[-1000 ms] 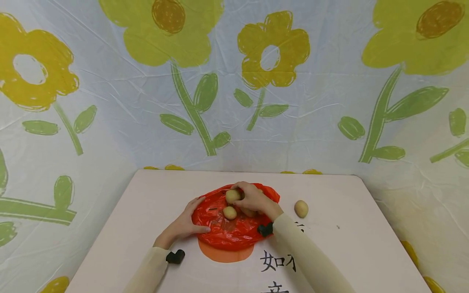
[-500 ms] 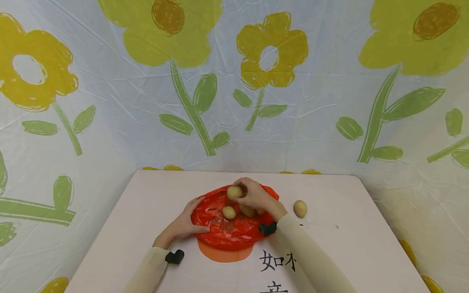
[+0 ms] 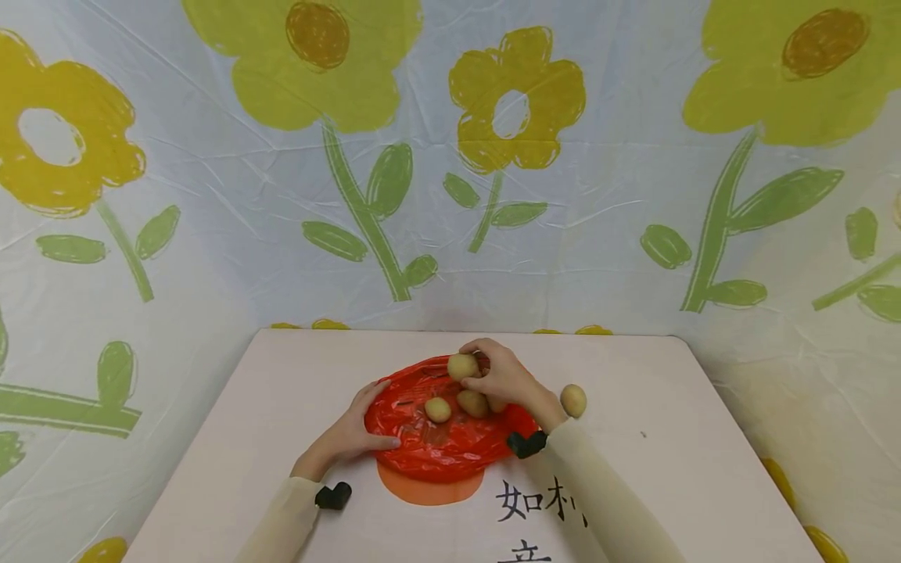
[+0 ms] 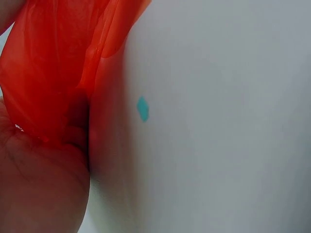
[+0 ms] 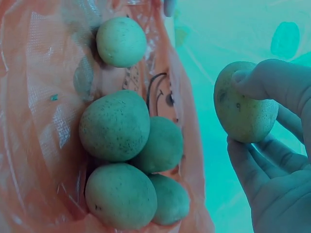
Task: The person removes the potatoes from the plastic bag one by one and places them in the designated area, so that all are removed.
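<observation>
Fingers and thumb of the right hand are parted only as far as a rounded, yellow-brown potato needs, pinching it from opposite sides. The head view places this held potato at the far edge of a wide-mouthed, glossy red plastic bag; the right wrist view shows it apart from the others. It is a little longer than broad, its long axis running roughly from thumb to fingertips.

Another oval, yellow-brown potato lies outside the bag on the pale pink counter, to the right of the right hand and just beside its cream sleeve. Its long axis points roughly away from the person, and the right hand is by far the nearer one.

Five more rounded potatoes sit in the bag: four clustered together, one by itself towards the left hand. That hand rests at the bag's left side, fingers fairly straight and spread wide from the thumb, touching the plastic; whether it pinches any cannot be told.
</observation>
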`<act>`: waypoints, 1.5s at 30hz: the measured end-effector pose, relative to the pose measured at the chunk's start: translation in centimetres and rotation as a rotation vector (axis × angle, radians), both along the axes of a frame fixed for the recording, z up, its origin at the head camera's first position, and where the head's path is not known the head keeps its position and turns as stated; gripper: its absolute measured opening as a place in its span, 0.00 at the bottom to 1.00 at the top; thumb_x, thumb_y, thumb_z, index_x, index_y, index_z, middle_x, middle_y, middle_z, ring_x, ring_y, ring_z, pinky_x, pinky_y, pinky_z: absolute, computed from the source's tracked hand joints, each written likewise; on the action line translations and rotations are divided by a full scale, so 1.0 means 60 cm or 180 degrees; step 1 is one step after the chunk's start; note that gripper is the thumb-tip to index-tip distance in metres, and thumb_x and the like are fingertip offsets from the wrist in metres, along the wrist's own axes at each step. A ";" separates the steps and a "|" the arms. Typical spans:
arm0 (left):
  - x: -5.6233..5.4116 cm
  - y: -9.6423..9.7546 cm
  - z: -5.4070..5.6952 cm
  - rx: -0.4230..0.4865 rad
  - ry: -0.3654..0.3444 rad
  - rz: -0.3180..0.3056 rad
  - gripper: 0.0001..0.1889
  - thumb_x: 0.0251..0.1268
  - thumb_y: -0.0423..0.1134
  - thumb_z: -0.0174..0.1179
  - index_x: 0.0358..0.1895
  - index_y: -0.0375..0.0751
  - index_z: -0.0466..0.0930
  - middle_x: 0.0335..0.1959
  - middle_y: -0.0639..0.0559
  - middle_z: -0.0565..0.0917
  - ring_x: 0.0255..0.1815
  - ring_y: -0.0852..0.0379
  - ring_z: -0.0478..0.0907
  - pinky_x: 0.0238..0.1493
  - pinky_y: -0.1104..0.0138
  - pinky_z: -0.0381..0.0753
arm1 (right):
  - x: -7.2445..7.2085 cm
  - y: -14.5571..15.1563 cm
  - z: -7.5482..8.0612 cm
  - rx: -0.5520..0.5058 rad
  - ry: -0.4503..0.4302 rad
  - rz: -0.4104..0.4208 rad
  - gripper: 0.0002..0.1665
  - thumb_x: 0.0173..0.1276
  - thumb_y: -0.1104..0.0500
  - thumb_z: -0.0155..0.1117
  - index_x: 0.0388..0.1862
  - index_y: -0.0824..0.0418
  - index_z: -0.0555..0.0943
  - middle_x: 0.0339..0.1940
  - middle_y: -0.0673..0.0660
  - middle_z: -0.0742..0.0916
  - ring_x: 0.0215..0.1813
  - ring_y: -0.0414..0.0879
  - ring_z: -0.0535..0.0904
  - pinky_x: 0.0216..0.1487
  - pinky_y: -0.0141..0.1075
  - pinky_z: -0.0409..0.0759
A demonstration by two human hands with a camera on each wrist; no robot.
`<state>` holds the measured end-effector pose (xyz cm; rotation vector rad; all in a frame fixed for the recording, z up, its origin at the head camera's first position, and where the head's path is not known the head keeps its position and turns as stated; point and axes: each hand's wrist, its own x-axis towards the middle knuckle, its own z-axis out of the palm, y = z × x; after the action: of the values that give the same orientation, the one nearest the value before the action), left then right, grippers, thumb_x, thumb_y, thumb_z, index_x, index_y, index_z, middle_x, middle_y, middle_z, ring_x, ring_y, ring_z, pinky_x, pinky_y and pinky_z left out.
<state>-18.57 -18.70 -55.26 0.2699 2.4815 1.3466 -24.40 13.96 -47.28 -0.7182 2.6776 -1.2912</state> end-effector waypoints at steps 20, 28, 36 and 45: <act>0.002 0.002 0.005 0.0003 -0.0022 0.0045 0.59 0.48 0.54 0.79 0.83 0.56 0.52 0.85 0.43 0.45 0.82 0.33 0.51 0.71 0.38 0.71 | 0.041 0.098 0.023 -0.0450 0.0104 -0.0417 0.30 0.62 0.68 0.75 0.63 0.65 0.78 0.61 0.64 0.82 0.61 0.61 0.83 0.65 0.54 0.81; 0.001 0.001 0.003 0.0015 -0.0032 0.0058 0.59 0.47 0.54 0.79 0.83 0.55 0.52 0.85 0.42 0.45 0.82 0.32 0.50 0.71 0.37 0.70 | 0.054 0.138 0.022 -0.0498 -0.0012 -0.0620 0.31 0.64 0.68 0.72 0.66 0.65 0.76 0.66 0.65 0.80 0.67 0.63 0.79 0.69 0.54 0.77; 0.002 0.001 0.001 -0.0032 -0.0032 0.0062 0.61 0.48 0.54 0.79 0.84 0.54 0.49 0.85 0.43 0.45 0.83 0.34 0.50 0.73 0.37 0.68 | 0.063 0.176 0.021 -0.0451 0.0083 -0.0774 0.31 0.65 0.67 0.73 0.66 0.66 0.76 0.64 0.67 0.81 0.63 0.65 0.81 0.67 0.56 0.78; 0.002 0.002 0.004 -0.0046 0.0035 0.0015 0.61 0.50 0.53 0.78 0.84 0.50 0.47 0.85 0.42 0.45 0.83 0.33 0.49 0.74 0.36 0.65 | 0.076 0.211 0.009 -0.0332 0.0148 -0.1002 0.31 0.64 0.66 0.74 0.65 0.66 0.76 0.65 0.67 0.80 0.64 0.65 0.81 0.65 0.54 0.79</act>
<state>-18.46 -18.58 -55.00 0.2690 2.5014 1.3320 -19.86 26.59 -46.72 -0.3466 2.8652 -1.5084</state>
